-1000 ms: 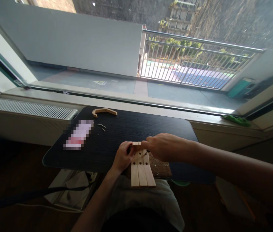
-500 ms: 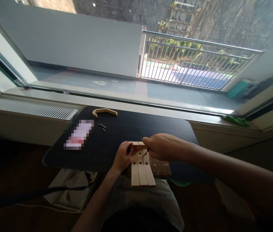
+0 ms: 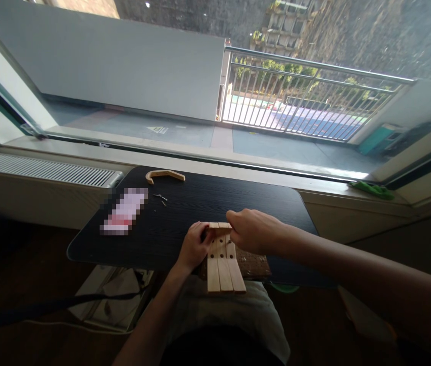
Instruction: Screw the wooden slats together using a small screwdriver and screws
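Note:
A pale wooden piece of three joined slats (image 3: 221, 275), with rows of dark round holes, lies bent across the near edge of the table. My left hand (image 3: 194, 247) is closed on its left edge near the far end. Over the right slat, close to an upper hole, my right hand (image 3: 252, 231) is closed with fingers pinched. Whatever it pinches is hidden behind the fingers; a dark spot shows at the hole just below them. Under the slats lies a brown patterned pad or case (image 3: 255, 265).
On the black table (image 3: 276, 201) lie a curved wooden hook-shaped piece (image 3: 167, 174), small metal parts (image 3: 160, 197) and a blurred-out pinkish item (image 3: 126, 211). A window sill (image 3: 238, 170) borders the far side, a radiator (image 3: 48, 170) the left. A green cloth (image 3: 375, 190) rests at right.
My right hand has turned slightly and come lower, covering the thin dark shaft seen at its fingertips before. My left hand and the slats keep their place.

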### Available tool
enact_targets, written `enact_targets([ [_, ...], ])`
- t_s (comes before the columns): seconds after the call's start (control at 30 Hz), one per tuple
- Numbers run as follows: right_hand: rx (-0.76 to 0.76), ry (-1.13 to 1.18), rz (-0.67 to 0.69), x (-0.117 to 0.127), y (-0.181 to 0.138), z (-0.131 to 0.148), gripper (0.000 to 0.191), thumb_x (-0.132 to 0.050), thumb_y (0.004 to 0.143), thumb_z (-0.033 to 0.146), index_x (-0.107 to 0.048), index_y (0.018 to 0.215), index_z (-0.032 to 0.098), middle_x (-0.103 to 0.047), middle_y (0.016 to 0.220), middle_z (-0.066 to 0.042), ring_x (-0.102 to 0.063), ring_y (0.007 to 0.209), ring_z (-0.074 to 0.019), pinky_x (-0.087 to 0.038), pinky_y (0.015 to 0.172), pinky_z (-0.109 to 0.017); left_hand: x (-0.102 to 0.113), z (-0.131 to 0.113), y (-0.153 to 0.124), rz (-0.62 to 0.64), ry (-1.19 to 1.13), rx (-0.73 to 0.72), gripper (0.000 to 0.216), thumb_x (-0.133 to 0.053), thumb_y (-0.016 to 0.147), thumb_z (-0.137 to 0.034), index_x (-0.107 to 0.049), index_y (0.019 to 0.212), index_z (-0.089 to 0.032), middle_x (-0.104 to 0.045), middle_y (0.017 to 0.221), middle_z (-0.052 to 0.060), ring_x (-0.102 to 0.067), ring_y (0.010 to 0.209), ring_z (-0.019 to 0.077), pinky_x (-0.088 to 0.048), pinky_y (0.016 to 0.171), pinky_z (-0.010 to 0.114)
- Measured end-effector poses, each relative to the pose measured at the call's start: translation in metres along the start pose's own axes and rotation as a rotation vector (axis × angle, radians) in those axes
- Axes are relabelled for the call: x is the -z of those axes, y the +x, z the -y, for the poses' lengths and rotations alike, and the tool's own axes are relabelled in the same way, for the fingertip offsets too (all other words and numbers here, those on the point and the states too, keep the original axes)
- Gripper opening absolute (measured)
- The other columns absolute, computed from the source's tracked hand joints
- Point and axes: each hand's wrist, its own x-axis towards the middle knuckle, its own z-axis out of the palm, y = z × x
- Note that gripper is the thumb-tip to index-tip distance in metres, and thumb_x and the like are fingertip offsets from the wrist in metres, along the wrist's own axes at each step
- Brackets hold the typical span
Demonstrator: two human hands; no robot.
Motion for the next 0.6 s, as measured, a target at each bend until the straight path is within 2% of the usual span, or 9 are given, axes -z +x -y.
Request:
enact_targets([
  [0.13,0.086,-0.085,-0.027,0.000,0.003,-0.001,0.024,-0.047,0.086,0.024,-0.064,0.102,0.016,-0.072,0.087,-0.013,-0.069,0.081,-0.0280,-0.044,0.059,-0.031,0.001,-0.001,0.000,0.004,0.002,0.008,0.012,-0.055,0.087,-0.025,-0.064,0.082,-0.019,-0.069,0.084,0.006,-0.063,0.084,0.0216,-0.049,0.089,0.039],
  [0.23,0.181,-0.181,-0.005,0.000,0.005,-0.004,0.023,-0.053,0.083,0.019,-0.067,0.101,0.017,-0.071,0.093,-0.013,-0.069,0.083,-0.0274,-0.045,0.061,-0.031,0.001,-0.001,0.001,0.011,-0.002,0.009,0.012,-0.054,0.087,-0.025,-0.063,0.082,-0.019,-0.068,0.084,0.006,-0.062,0.084,0.0216,-0.049,0.085,0.038],
  [0.4,0.410,-0.274,0.002,-0.001,0.007,-0.010,0.036,-0.057,0.083,0.009,-0.064,0.116,0.020,-0.070,0.095,-0.010,-0.069,0.078,-0.0230,-0.042,0.056,-0.027,0.001,-0.001,0.000,0.003,-0.010,0.015,0.013,-0.054,0.087,-0.027,-0.062,0.080,-0.020,-0.067,0.083,0.005,-0.062,0.085,0.0213,-0.050,0.084,0.037],
  [0.6,0.491,-0.306,0.015,-0.003,0.011,-0.013,0.023,-0.055,0.084,0.006,-0.067,0.100,0.016,-0.071,0.084,-0.009,-0.068,0.074,-0.0201,-0.039,0.056,-0.025,0.001,-0.001,0.000,0.012,-0.010,0.027,0.015,-0.053,0.088,-0.029,-0.062,0.080,-0.019,-0.066,0.084,0.006,-0.061,0.085,0.0216,-0.049,0.084,0.038],
])
